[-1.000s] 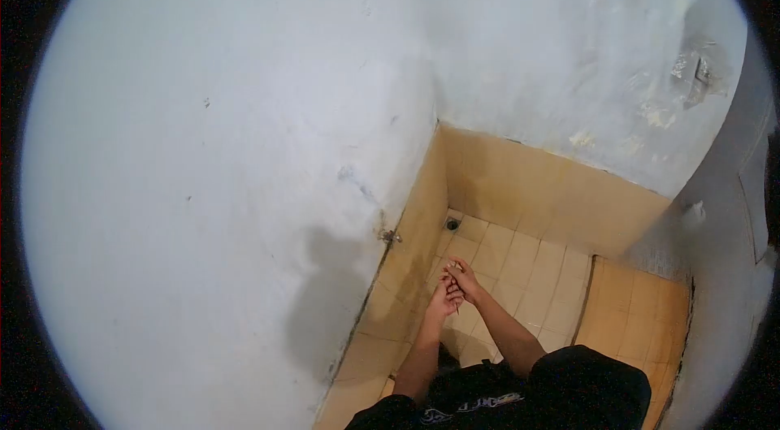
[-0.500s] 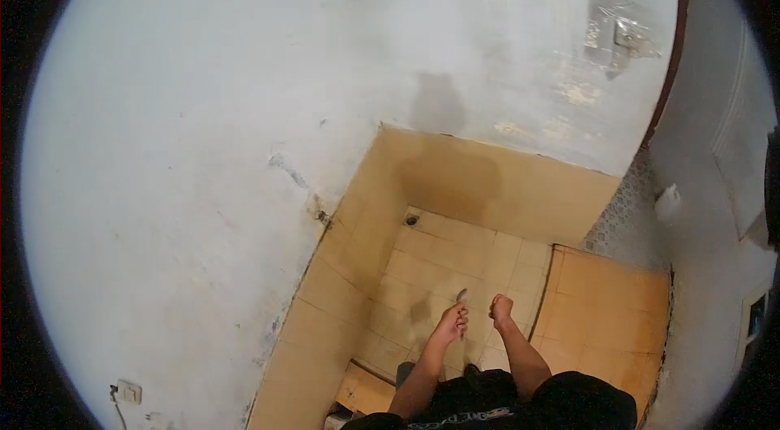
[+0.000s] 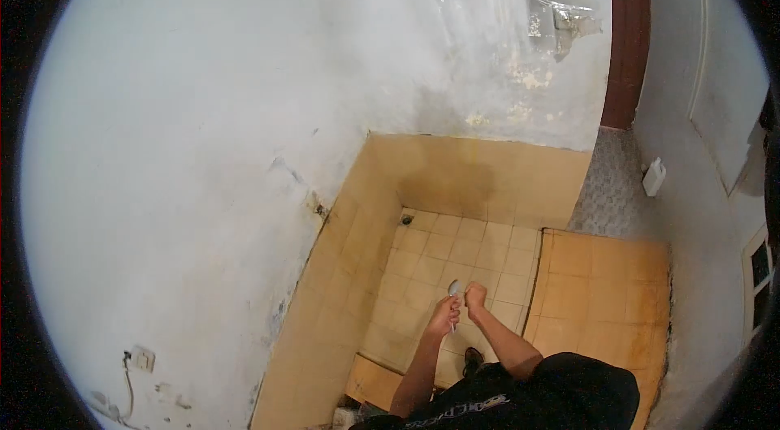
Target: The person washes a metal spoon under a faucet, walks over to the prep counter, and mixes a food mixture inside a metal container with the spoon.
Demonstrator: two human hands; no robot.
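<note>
My left hand (image 3: 444, 316) is closed around the handle of a metal spoon (image 3: 454, 288), whose bowl points up and away from me. Close beside it on the right, my right hand (image 3: 475, 298) is curled closed near the spoon's bowl; whatever its fingers hold, if anything, is too small to make out. Both hands are in the air above the tiled floor (image 3: 431, 246).
A drain (image 3: 407, 220) lies in the floor's far corner, with a tap (image 3: 322, 211) on the left wall. An orange tiled ledge (image 3: 601, 284) is on the right. Beyond it stand a white jug (image 3: 654, 177) and a brown door (image 3: 627, 40).
The view has swung to the right, showing more of the door and jug. My hands parted, then came nearer each other again. The spoon shows more clearly in my left hand.
</note>
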